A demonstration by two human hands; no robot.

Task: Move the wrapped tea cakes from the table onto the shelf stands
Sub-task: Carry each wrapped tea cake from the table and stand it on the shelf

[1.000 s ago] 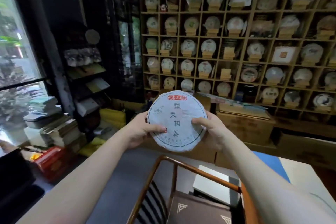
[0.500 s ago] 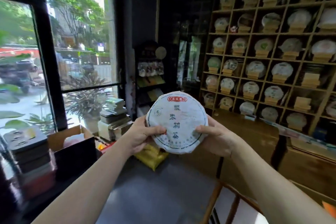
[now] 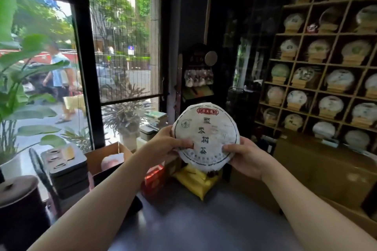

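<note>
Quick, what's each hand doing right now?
Left hand: holds the left edge of the wrapped tea cake, thumb on its face.
Right hand: holds the cake's lower right edge, thumb on its face.

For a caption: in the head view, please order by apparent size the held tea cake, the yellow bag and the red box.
1. Held tea cake, though nearness enlarges it.
2. Yellow bag.
3. Red box, partly hidden.

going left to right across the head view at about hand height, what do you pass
big-leafed plant → stack of dark tins → cardboard box → left hand → wrapped tea cake → right hand → shelf of tea cakes on stands
</note>
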